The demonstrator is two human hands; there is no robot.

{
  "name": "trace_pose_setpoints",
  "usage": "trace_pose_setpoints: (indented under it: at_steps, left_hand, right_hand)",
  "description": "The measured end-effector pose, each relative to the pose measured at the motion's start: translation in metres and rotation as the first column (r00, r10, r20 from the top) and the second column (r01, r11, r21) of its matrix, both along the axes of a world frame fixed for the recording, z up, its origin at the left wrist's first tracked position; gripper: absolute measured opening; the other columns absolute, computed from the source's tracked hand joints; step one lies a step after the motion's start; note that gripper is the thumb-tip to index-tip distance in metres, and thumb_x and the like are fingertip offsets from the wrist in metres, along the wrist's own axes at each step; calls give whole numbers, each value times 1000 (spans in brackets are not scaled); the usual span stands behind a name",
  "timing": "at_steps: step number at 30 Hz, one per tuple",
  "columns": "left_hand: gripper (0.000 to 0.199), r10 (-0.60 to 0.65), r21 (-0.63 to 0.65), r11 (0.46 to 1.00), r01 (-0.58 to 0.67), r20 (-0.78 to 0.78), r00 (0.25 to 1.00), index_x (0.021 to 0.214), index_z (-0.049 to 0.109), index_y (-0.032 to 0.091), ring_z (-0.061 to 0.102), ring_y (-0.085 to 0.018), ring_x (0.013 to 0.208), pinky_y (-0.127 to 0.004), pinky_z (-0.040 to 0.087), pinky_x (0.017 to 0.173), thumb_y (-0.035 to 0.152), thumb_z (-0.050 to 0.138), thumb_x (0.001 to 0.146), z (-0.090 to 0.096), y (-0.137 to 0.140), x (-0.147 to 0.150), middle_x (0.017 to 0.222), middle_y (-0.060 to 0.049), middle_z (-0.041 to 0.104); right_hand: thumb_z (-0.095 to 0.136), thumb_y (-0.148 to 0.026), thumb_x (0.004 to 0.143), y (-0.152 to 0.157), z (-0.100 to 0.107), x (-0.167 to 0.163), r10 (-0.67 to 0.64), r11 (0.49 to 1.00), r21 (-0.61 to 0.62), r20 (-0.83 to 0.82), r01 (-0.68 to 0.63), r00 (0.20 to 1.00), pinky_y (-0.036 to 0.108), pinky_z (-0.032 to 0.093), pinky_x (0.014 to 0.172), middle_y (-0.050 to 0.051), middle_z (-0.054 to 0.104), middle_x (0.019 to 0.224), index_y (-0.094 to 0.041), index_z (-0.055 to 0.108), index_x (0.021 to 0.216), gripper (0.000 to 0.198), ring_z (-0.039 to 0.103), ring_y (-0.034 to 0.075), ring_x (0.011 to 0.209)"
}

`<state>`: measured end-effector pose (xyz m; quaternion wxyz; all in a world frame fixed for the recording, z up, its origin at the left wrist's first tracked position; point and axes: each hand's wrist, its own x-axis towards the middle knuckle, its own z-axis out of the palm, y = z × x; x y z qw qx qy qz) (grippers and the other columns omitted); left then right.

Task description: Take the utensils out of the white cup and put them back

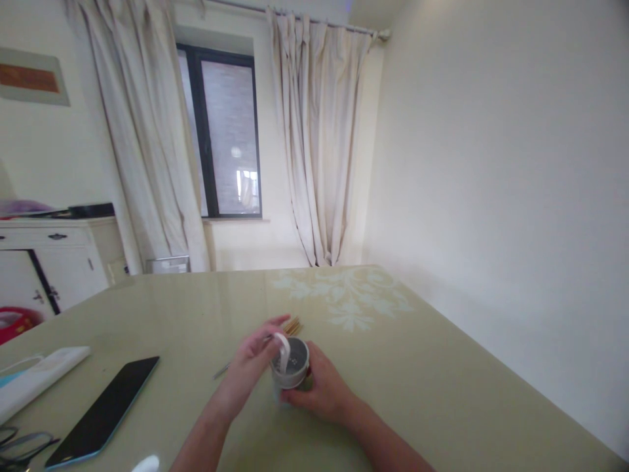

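Observation:
A small round container point(289, 381) with a dark grey top and a pale rim stands at the middle of the table. My right hand point(327, 383) wraps around its right side, fingers closed. A curved white strap point(284, 351) rises over the container's top. The fingers of my left hand point(256, 351) are closed on this strap at the upper left of the rim. Just behind the container lie several thin wooden sticks point(293, 326), partly covered by my left hand. A thin grey pointed object point(221, 372) shows left of my left wrist; its kind is unclear.
The pale green table point(442, 393) meets a white wall on the right. On the left lie a dark phone or tablet point(105, 410), a white power strip point(46, 377) and glasses point(27, 446). A white cabinet point(73, 255) and a red basin point(17, 323) are beyond.

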<state>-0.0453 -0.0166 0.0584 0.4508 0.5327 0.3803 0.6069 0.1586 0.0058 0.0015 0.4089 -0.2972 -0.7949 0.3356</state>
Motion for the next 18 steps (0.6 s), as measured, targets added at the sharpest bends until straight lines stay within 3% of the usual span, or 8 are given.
trace_pose_setpoints:
  at_steps: [1, 3, 5, 8, 10, 14, 16, 18]
  left_hand:
    - [30, 79, 8, 997, -82, 190, 979, 91, 76, 24, 71, -21, 104, -31, 59, 88, 50, 85, 80, 1, 2, -5, 114, -7, 76]
    - [33, 223, -18, 969, -246, 488, 844, 95, 72, 26, 65, -11, 72, -20, 55, 66, 47, 88, 75, 0, 7, -20, 84, 3, 71]
    - [37, 322, -71, 941, -332, 497, 806, 103, 70, 27, 44, -4, 48, -12, 35, 45, 43, 86, 73, -6, 13, -40, 68, 10, 56]
    - [39, 627, -162, 777, -608, 116, 771, 112, 71, 23, 42, -6, 45, -17, 32, 41, 46, 73, 80, -21, 22, -67, 73, 8, 58]
    - [41, 678, -121, 699, -705, -200, 707, 118, 72, 19, 52, -10, 51, -21, 40, 45, 39, 63, 83, -31, 28, -77, 81, 2, 65]
    - [41, 597, 52, 693, -719, -601, 532, 122, 73, 16, 69, -17, 69, -28, 55, 67, 25, 52, 88, -47, 39, -80, 106, -10, 75]
    - [37, 563, 93, 700, -708, -682, 467, 121, 73, 17, 74, -19, 79, -29, 57, 76, 23, 50, 92, -52, 42, -78, 110, -12, 78]
    - [32, 538, 95, 714, -693, -708, 457, 117, 74, 20, 77, -21, 87, -29, 57, 81, 23, 52, 94, -57, 42, -76, 110, -10, 81]
  right_hand:
    - [96, -37, 69, 0, 0, 0, -8, 1000, -12, -2, 8, 1000, 47, 52, 103, 9, 70, 128, -27, 66, 137, 75, 66, 33, 116]
    - [97, -38, 68, 0, 0, 0, -6, 1000, -20, -8, 6, 1000, 47, 51, 105, 10, 70, 129, -26, 66, 135, 74, 66, 33, 117]
    - [97, -38, 68, 0, 0, 1, 4, 1000, -17, -14, -4, 1000, 47, 50, 106, 10, 70, 130, -25, 67, 134, 74, 65, 33, 119]
    - [96, -35, 69, 1, 0, 1, 10, 1000, -22, -12, -10, 1000, 47, 51, 105, 11, 69, 131, -25, 67, 134, 72, 64, 33, 120]
    - [96, -37, 70, 1, -1, 2, 10, 1000, -30, -9, -11, 1000, 47, 51, 104, 11, 69, 132, -24, 66, 134, 71, 64, 33, 120]
    - [96, -39, 70, 2, -3, 2, -2, 999, -42, -1, 2, 1000, 47, 52, 103, 12, 69, 132, -23, 65, 134, 73, 65, 33, 120]
    - [96, -40, 70, 1, -2, 2, -6, 999, -42, 3, 7, 1000, 46, 53, 102, 12, 69, 133, -23, 65, 135, 74, 65, 33, 120]
    - [96, -39, 70, 1, -2, 2, -4, 999, -40, 2, 4, 1000, 47, 53, 103, 12, 69, 133, -23, 65, 135, 74, 65, 33, 120]
